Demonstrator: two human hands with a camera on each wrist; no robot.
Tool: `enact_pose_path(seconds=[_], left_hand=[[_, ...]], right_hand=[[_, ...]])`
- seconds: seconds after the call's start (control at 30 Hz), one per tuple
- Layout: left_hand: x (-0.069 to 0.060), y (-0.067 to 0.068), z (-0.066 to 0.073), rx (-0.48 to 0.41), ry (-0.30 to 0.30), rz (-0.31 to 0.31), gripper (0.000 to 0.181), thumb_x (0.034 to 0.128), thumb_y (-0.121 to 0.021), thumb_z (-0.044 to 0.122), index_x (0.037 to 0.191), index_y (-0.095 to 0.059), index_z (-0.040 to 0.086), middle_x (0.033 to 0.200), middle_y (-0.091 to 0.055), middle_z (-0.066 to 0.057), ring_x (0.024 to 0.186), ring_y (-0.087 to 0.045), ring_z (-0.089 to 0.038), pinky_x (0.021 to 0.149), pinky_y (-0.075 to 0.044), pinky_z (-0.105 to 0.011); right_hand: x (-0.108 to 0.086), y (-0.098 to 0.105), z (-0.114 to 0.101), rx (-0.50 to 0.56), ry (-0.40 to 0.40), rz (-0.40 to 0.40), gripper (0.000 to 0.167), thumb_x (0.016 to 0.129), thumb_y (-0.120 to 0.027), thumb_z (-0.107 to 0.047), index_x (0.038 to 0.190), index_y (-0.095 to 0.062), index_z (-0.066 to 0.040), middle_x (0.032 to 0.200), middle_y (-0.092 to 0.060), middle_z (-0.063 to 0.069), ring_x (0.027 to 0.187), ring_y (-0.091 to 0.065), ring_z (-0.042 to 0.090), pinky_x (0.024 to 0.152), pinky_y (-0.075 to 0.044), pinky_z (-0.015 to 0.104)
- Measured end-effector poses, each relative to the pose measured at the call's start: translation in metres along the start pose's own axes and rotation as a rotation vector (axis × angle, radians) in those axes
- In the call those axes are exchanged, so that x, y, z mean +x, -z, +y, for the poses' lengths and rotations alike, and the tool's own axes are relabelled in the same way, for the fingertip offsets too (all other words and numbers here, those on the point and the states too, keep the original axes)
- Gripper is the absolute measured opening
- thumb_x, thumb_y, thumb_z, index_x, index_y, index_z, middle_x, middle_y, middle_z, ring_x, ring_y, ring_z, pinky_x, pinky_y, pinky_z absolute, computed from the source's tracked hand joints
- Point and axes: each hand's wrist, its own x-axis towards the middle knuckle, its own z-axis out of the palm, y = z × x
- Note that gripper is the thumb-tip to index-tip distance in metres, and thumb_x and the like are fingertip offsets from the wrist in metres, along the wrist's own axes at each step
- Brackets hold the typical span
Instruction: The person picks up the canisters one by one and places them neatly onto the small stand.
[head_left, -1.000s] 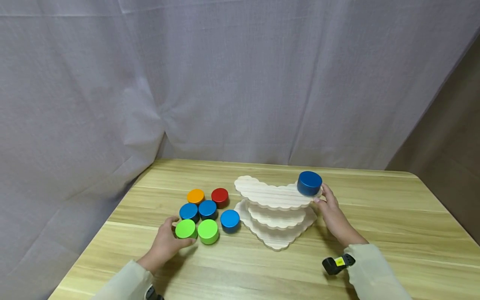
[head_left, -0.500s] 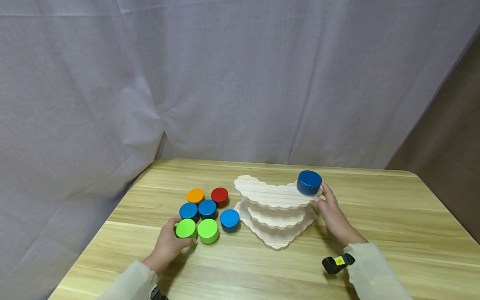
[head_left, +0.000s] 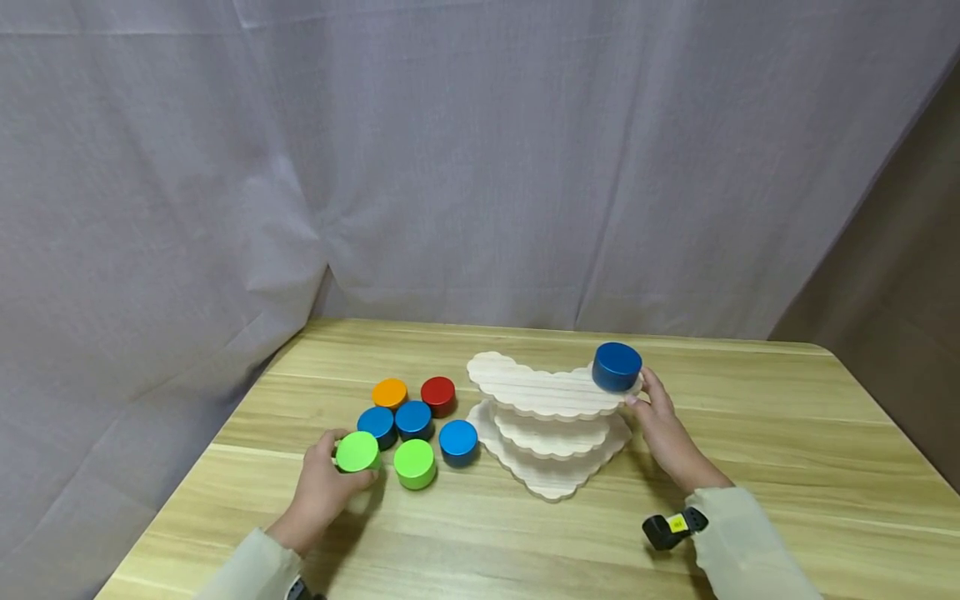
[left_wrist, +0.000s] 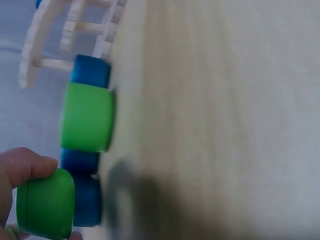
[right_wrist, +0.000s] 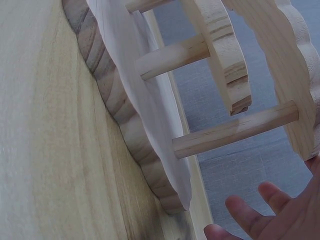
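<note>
Left hand (head_left: 318, 490), pinching lime-green cylinder (head_left: 357, 452), moved toward surface's (head_left: 525, 550) left edge; right hand (head_left: 666, 435) grips scalloped wooden stand (head_left: 536, 393): one dark-blue cylinder (head_left: 617, 367) loaded, seven unplaced.

Green cylinders (head_left: 357, 451), blue cylinders (head_left: 617, 357); pale grained stand (head_left: 536, 388)

Soft, even light covers the pale striped wooden bench (head_left: 540, 550), with faint sheen at its near middle and diffuse shadow at near left. Brown cloth (head_left: 900, 275) at right looks darker. The left wrist view is dim and blurred; the right shows the scalloped wooden stand's (right_wrist: 131, 130) grain crisply.
</note>
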Motion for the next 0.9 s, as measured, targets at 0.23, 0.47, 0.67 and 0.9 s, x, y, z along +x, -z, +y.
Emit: enact_pose_path(seconds=[0.23, 0.47, 0.67, 0.9], left_hand=[[0.0, 0.008, 0.015, -0.009, -0.064, 0.09, 0.06, 0.0664, -0.074, 0.001, 0.119, -0.047, -0.006, 0.113, -0.046, -0.027, 0.102, -0.044, -0.038, 0.086, -0.042, -0.046], [0.0, 0.008, 0.034, -0.074, -0.042, 0.062, 0.064, 0.0698, -0.077, 0.003, 0.125, -0.046, -0.005, 0.118, -0.04, -0.026, 0.104, -0.042, -0.032, 0.083, -0.042, -0.035], [0.001, -0.001, 0.054, -0.148, -0.053, 0.077, 0.064, 0.0713, -0.077, 0.002, 0.126, -0.046, -0.004, 0.119, -0.039, -0.024, 0.098, -0.045, -0.03, 0.08, -0.042, -0.031], [0.0, -0.021, 0.076, -0.211, -0.069, 0.062, 0.066, 0.0758, -0.076, 0.008, 0.132, -0.042, -0.001, 0.125, -0.037, -0.024, 0.108, -0.047, -0.036, 0.09, -0.043, -0.045]], right_hand=[[-0.001, 0.0, 0.0, -0.015, -0.01, -0.005, 0.065, 0.103, -0.03, -0.028, 0.154, 0.004, -0.009, 0.152, -0.004, 0.033, 0.138, -0.006, 0.055, 0.098, -0.019, 0.078], [0.0, 0.0, 0.001, -0.011, -0.003, 0.004, 0.065, 0.102, -0.03, -0.028, 0.154, 0.002, -0.008, 0.151, -0.006, 0.032, 0.139, -0.007, 0.054, 0.1, -0.016, 0.077], [0.0, 0.0, 0.002, -0.013, -0.002, 0.0, 0.065, 0.102, -0.03, -0.029, 0.154, 0.003, -0.008, 0.152, -0.004, 0.032, 0.139, -0.005, 0.053, 0.1, -0.014, 0.077], [0.0, 0.0, 0.002, -0.004, 0.004, -0.002, 0.065, 0.103, -0.031, -0.029, 0.154, 0.003, -0.009, 0.152, -0.004, 0.032, 0.139, -0.004, 0.053, 0.099, -0.014, 0.078]])
